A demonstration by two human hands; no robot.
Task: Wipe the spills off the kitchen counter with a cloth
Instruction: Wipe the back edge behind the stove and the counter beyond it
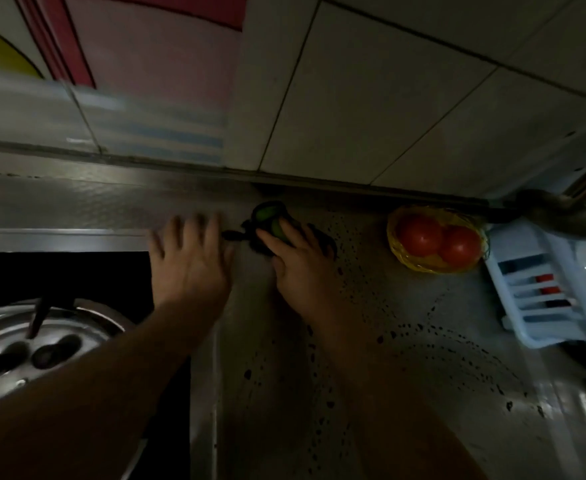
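On the steel counter [423,341], dark spill droplets [433,344] lie in arcs across the middle and right. A dark cloth with green patches [267,216] is bunched near the back wall. My right hand [298,261] presses down on it with the fingers curled over the cloth. Just to the left, my left hand [191,258] lies flat on the counter with fingers spread, holding nothing. Part of the cloth is hidden under my right hand.
A yellow basket with two tomatoes [437,240] sits at the back right. A white plastic rack [541,289] stands at the far right. A stove with a metal burner [35,348] fills the lower left. The tiled wall [354,116] runs behind the counter.
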